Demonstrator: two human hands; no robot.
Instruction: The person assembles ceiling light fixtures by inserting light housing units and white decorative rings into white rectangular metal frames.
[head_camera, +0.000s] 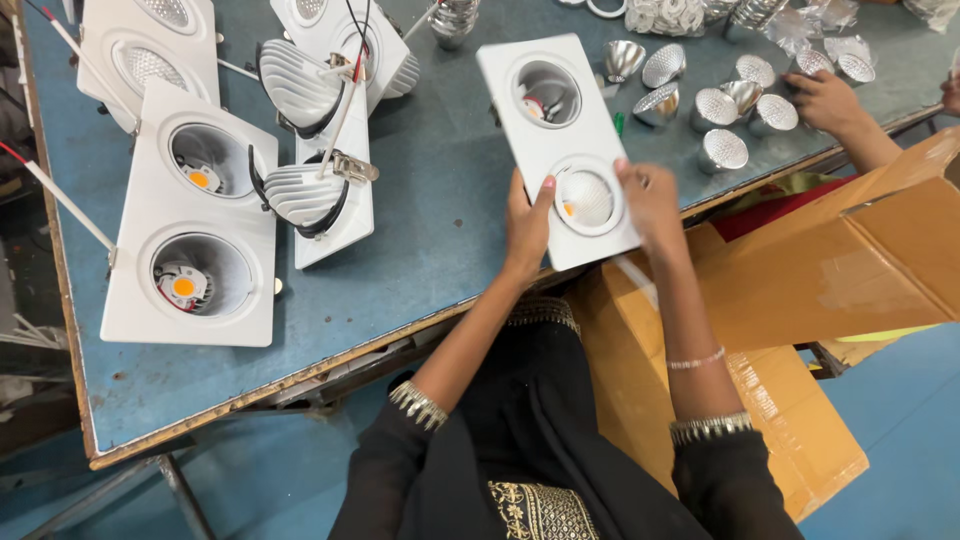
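Note:
I hold a white rectangular two-lamp downlight housing (552, 140) over the blue table's (430, 230) near edge. My left hand (525, 225) grips its lower left side, thumb on the face. On the lower right side rests my right hand (650, 205), blurred, with its fingers by the lower round opening, which holds a reflector (585, 198). The upper opening (547, 94) shows a bare lamp socket.
Another white two-lamp housing (195, 215) lies at the left; more housings with finned heat sinks (300, 190) and wires lie behind. Several silver reflector cups (720, 150) sit at the right, where another person's hand (825, 100) rests. Open cardboard boxes (850, 260) stand beside me.

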